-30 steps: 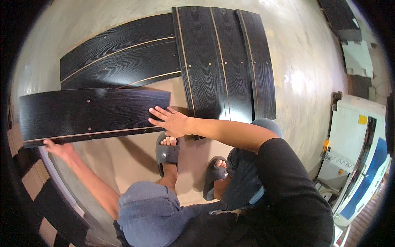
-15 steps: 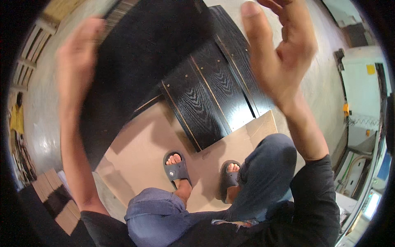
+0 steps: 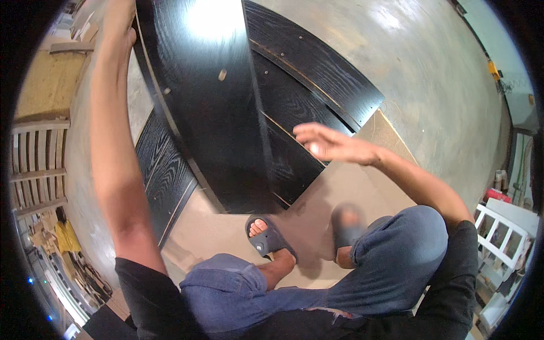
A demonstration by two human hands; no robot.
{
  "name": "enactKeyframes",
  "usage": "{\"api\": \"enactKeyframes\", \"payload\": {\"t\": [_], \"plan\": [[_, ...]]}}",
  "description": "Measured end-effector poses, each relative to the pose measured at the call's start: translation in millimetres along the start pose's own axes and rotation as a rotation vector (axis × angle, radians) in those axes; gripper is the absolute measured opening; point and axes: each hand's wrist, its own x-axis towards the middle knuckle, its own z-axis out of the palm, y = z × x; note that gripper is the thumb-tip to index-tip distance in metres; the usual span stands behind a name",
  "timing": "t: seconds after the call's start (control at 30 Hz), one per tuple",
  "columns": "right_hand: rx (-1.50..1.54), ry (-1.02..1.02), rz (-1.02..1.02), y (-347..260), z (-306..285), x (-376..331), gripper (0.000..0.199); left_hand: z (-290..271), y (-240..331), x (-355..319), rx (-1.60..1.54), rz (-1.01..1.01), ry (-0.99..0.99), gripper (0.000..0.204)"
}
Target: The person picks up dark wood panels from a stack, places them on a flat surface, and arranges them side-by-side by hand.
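Observation:
A long black wood-grain board (image 3: 212, 113) stands tilted in front of me, with pale raw edges and a few small holes or fittings in its face. At its far left edge is my left hand (image 3: 122, 25), closed on the board; its fingertips are partly hidden at the top of the picture. My right hand (image 3: 334, 144) is held up to the right of the board, fingers stretched out and holding nothing. Below it lie other black boards, including one in the middle (image 3: 306, 96) and one at the far right (image 3: 340, 73). Another black board (image 3: 164, 164) lies at left.
Brown cardboard sheeting (image 3: 226, 238) lies under my sandalled feet and the boards' near ends. Wooden pallets (image 3: 39, 153) stand at the left. A white slatted frame (image 3: 501, 232) is at the right. Bare concrete floor (image 3: 436, 90) stretches beyond the boards.
The large board has turned and shifted right, and its lit face with small holes now shows. My right hand has come down and inward; my left has moved farther up along the board's edge.

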Motion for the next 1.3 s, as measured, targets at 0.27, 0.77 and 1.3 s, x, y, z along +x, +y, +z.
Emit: {"api": "enactKeyframes", "payload": {"t": [0.27,0.77,1.3], "plan": [[0.290,0.276,0.257,45.2,-24.7,-69.0,0.043,-15.7,-212.6,-3.2,-0.054,-0.278,0.338,0.047],[0.432,0.670,0.355,186.2,-28.9,-79.5,0.040,-29.4,-296.8,-107.6,1.198,-0.136,-0.146,0.043],[0.698,0.980,0.116,184.2,-34.4,-44.6,0.024,-16.2,-304.3,-172.6,0.876,-0.278,-0.380,0.073]]}}
